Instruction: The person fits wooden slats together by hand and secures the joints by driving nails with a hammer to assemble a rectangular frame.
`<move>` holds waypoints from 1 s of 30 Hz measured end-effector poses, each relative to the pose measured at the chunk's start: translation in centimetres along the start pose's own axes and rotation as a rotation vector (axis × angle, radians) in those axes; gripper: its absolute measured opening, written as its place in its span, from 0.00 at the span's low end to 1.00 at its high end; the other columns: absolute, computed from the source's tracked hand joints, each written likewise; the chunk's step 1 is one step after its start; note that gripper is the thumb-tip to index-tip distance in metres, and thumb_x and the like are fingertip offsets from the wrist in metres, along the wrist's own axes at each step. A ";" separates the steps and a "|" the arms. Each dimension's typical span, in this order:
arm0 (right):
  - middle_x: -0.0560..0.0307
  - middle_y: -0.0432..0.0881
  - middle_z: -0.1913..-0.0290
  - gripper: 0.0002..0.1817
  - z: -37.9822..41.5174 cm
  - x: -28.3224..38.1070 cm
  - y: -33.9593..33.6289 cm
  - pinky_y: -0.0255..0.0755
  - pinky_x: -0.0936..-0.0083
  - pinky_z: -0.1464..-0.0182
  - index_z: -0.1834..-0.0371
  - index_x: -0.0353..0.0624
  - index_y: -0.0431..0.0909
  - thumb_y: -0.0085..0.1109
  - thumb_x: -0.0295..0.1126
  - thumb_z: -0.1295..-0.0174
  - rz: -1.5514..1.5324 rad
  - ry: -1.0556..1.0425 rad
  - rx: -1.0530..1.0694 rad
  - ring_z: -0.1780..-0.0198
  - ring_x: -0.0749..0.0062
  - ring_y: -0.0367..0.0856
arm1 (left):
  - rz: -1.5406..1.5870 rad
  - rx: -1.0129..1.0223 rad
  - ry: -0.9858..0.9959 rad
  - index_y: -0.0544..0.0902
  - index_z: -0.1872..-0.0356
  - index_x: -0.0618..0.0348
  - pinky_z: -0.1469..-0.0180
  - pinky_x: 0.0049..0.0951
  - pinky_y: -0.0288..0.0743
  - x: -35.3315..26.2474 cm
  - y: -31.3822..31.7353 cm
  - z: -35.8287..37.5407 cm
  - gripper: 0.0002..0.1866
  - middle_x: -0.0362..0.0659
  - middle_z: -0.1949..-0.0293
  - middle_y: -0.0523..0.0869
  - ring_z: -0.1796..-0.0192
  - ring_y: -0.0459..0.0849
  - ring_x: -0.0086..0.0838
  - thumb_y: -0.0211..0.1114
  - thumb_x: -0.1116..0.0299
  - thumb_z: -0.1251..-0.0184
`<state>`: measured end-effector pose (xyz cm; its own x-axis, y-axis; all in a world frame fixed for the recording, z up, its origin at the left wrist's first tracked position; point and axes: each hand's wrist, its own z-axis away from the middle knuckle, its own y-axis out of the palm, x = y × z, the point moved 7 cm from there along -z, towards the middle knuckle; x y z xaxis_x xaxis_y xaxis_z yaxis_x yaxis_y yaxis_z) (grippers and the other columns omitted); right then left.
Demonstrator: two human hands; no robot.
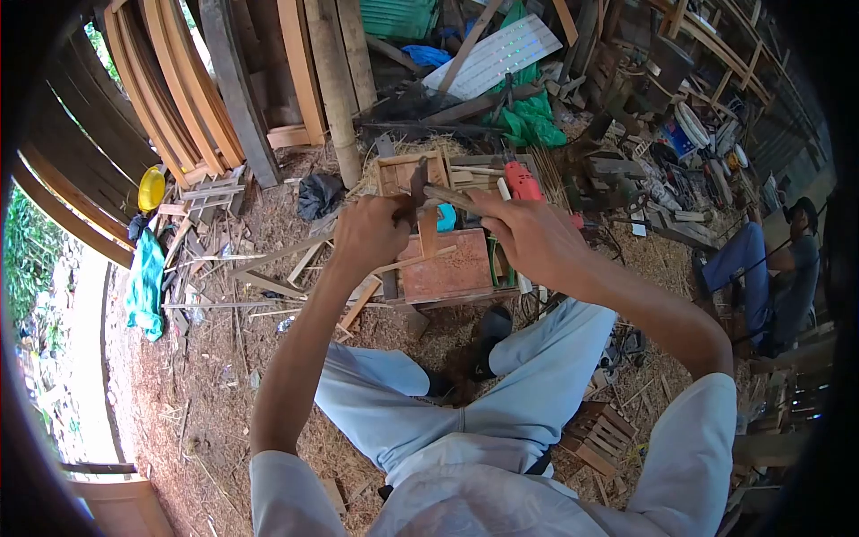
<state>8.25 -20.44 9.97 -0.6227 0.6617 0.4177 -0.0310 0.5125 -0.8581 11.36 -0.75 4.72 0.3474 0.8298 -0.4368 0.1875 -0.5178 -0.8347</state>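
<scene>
My right hand (537, 237) is closed around a wooden handle (455, 199) that looks like a hammer's. At the handle's left end stands a dark, narrow head (418, 179). My left hand (369, 234) is a fist right beside that head; its fingertips are hidden, so what it grips cannot be made out. Just below and between my hands is a small light wood piece (429, 234), above a reddish wooden board (447, 268) on a low bench. A thin wood strip (415, 260) crosses the board. A turquoise object (446, 217) shows partly behind the wood piece.
A red power tool (522, 181) lies beyond my right hand, near a wooden box (394, 174). A slatted wood piece (599, 437) lies by my leg. Wood scraps and shavings cover the ground. Another person (787, 268) sits at the right. Planks (170, 89) lean at the back left.
</scene>
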 end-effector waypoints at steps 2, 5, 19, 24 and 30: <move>0.39 0.82 0.67 0.21 0.0 -0.4 0.5 0.72 0.51 0.67 0.34 0.44 0.72 0.53 0.30 0.31 0.062 0.025 0.059 0.68 0.43 0.81 | -0.108 0.007 -0.036 0.89 0.57 0.50 0.64 0.46 0.79 -0.4 -0.3 -0.1 0.11 0.52 0.74 0.87 0.69 0.86 0.48 0.65 0.63 0.38; 0.38 0.82 0.66 0.22 0.3 -0.1 0.0 0.73 0.51 0.66 0.34 0.45 0.72 0.54 0.30 0.31 -0.060 -0.032 -0.101 0.67 0.42 0.81 | -0.042 0.040 -0.061 0.89 0.56 0.49 0.65 0.46 0.79 -0.3 -0.2 -0.1 0.11 0.52 0.74 0.86 0.69 0.86 0.48 0.65 0.63 0.38; 0.41 0.83 0.63 0.23 0.1 -0.3 0.9 0.75 0.51 0.63 0.32 0.46 0.70 0.53 0.30 0.32 0.054 -0.019 0.026 0.63 0.43 0.82 | -0.121 0.064 -0.085 0.89 0.55 0.47 0.59 0.47 0.80 -0.1 -0.1 0.0 0.12 0.54 0.70 0.87 0.64 0.86 0.50 0.65 0.62 0.39; 0.41 0.83 0.62 0.23 0.1 -0.3 0.7 0.75 0.51 0.63 0.32 0.46 0.71 0.53 0.29 0.32 0.005 -0.011 -0.016 0.63 0.44 0.82 | -0.062 0.075 -0.087 0.89 0.55 0.46 0.60 0.47 0.79 0.2 0.1 -0.2 0.12 0.54 0.71 0.87 0.66 0.86 0.51 0.66 0.61 0.38; 0.42 0.83 0.63 0.23 0.1 -0.5 0.7 0.75 0.52 0.64 0.32 0.46 0.71 0.53 0.29 0.32 -0.034 -0.019 -0.033 0.65 0.44 0.81 | -0.084 0.051 -0.035 0.88 0.54 0.47 0.64 0.45 0.79 0.4 0.4 -0.2 0.13 0.53 0.73 0.87 0.68 0.86 0.48 0.66 0.61 0.38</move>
<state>8.46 -20.44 9.19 -0.6361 0.6335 0.4404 -0.0269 0.5523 -0.8332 11.80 -0.65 4.29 0.2996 0.8772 -0.3752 0.1675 -0.4356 -0.8844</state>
